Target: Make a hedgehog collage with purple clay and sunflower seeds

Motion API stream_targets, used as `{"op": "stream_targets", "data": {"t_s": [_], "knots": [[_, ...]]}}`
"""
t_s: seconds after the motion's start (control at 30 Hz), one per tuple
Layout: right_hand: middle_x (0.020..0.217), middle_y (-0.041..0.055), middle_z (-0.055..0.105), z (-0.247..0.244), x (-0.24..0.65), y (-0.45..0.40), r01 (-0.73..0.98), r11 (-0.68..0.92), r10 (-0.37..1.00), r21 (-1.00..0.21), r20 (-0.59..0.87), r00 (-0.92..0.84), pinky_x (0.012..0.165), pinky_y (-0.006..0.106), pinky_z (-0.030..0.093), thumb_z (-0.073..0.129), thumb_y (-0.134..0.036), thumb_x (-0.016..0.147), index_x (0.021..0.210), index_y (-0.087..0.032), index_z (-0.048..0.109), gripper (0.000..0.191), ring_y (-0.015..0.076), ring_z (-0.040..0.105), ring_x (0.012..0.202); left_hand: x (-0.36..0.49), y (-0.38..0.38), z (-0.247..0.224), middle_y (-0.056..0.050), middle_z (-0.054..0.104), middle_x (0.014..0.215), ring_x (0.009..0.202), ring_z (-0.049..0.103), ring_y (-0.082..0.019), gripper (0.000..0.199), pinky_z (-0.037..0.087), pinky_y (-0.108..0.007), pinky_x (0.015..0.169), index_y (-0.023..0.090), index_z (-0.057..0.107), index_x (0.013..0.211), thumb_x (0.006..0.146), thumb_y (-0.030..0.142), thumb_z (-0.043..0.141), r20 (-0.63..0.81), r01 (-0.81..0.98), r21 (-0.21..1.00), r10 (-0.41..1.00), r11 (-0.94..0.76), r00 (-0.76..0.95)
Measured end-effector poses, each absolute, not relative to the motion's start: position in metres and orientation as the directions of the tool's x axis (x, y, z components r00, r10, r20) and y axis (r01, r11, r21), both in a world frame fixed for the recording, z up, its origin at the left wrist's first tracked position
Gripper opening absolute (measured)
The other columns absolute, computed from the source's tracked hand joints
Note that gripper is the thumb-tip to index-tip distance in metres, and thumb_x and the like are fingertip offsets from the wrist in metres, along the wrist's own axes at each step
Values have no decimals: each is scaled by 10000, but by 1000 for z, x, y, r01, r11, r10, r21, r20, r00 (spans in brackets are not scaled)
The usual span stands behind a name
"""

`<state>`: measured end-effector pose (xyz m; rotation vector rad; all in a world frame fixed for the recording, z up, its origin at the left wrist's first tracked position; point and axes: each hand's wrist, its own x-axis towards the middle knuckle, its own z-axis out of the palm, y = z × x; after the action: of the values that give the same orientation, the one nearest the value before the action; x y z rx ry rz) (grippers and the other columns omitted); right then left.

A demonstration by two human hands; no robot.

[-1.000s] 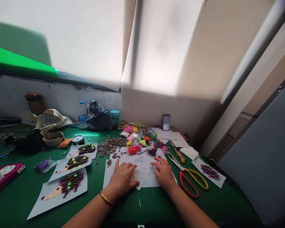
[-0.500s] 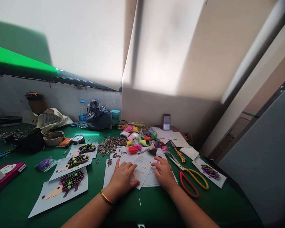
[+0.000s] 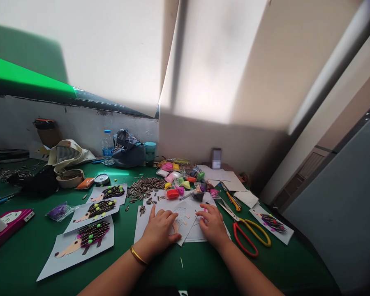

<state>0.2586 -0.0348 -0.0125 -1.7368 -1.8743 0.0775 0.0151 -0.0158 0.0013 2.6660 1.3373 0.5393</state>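
My left hand (image 3: 160,228) rests on the white sheet with a hedgehog drawing (image 3: 183,216), fingers apart and thumb near its lower edge. It grips nothing. My right hand (image 3: 213,226) lies on the papers to the right, its fingers spread and slightly bent, also holding nothing. A small pink thing, partly hidden, shows by its fingers. Under the drawing are more white sheets (image 3: 195,235). Loose sunflower seeds (image 3: 142,210) sit on the paper above my left hand, with a larger seed pile (image 3: 145,188) behind. Scissors (image 3: 246,231) with red and yellow handles lie right of my right hand.
Finished hedgehog pictures (image 3: 80,246) overlap at the left; another hedgehog card (image 3: 271,224) lies at the right. Bagged coloured clay (image 3: 172,176) is heaped at the back. A pink power strip (image 3: 10,228), a water bottle (image 3: 107,148), a blue bag (image 3: 128,154) and a phone (image 3: 216,158) stand around.
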Motion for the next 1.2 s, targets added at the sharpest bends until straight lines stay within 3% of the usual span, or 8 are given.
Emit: {"op": "stream_targets", "data": {"t_s": [0.23,0.53,0.9,1.2], "knots": [[1270,31,618,-15,257,-31,910,148,917,-387,397,20,1026,441,344,563,-185,822,866,-282,748,213,266,464,1252,15,-15,0,-47,641,1175,1119,540,-302,576,3,-614,1156,291,567,1265,751,505,711,269,751,257,791,-609,550],[1256,33,636,-19,253,-31,947,246,853,-205,510,-111,984,460,353,583,-173,854,828,-275,731,181,270,494,1218,15,-16,-1,-52,648,1167,1109,547,-305,560,-4,-616,1156,293,574,1258,756,504,706,295,748,259,787,-612,542],[1225,34,643,-20,257,-29,932,237,845,-272,531,-60,976,450,372,595,-166,821,832,-278,726,172,282,509,1194,17,-17,-3,-52,648,1155,1104,549,-300,560,-11,-620,1154,283,578,1255,761,515,701,304,757,235,786,-610,539],[1229,31,646,-15,249,-27,949,247,857,-196,501,-120,984,459,357,608,-173,828,780,-263,720,152,270,506,1199,17,-18,-2,-51,645,1162,1104,548,-303,563,8,-631,1151,275,580,1250,757,515,706,301,757,230,784,-612,542]]}}
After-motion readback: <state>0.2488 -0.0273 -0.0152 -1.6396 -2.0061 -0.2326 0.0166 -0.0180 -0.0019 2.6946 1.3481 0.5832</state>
